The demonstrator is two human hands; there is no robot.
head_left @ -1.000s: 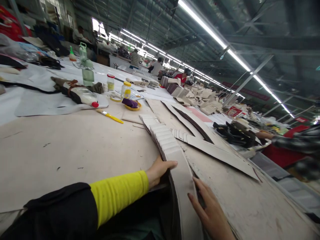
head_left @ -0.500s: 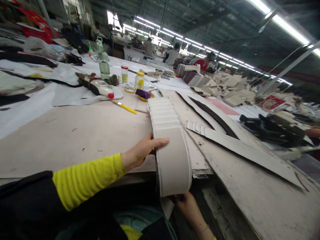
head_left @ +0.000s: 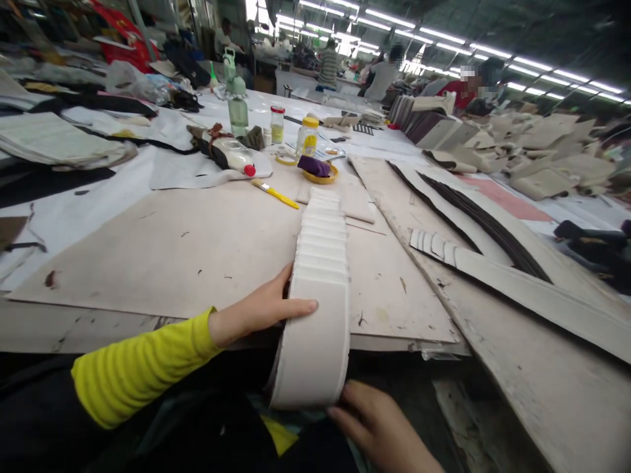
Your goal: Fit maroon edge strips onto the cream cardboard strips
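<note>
A stack of long off-white strips [head_left: 320, 328] lies over the table's near edge. Its far end is fanned in narrow steps, and its near end curves down toward my lap. My left hand [head_left: 269, 304] grips the stack from the left, thumb flat on top and fingers partly hidden beneath. At the lower right edge of the curve, my right hand [head_left: 377, 417] has its thumb and fingers closed on the strips; some fingertips are out of sight. Beyond the fanned end lie a yellow-handled brush [head_left: 277, 195] and a purple cloth [head_left: 314, 166] on a yellow dish [head_left: 331, 176].
A pale board [head_left: 148, 243] covers the table in front of me. On the right board rest another fanned strip stack [head_left: 497, 282] and dark-edged curved pieces [head_left: 483, 223]. Behind stand a yellow-lidded jar [head_left: 307, 136], a red-lidded jar [head_left: 277, 125] and a green bottle [head_left: 237, 108]. People work farther back.
The view has swung left. The strip stack lies straighter, its curved end shifted left. My right hand has come out from under the curve to its right edge; my left hand keeps its grip.
</note>
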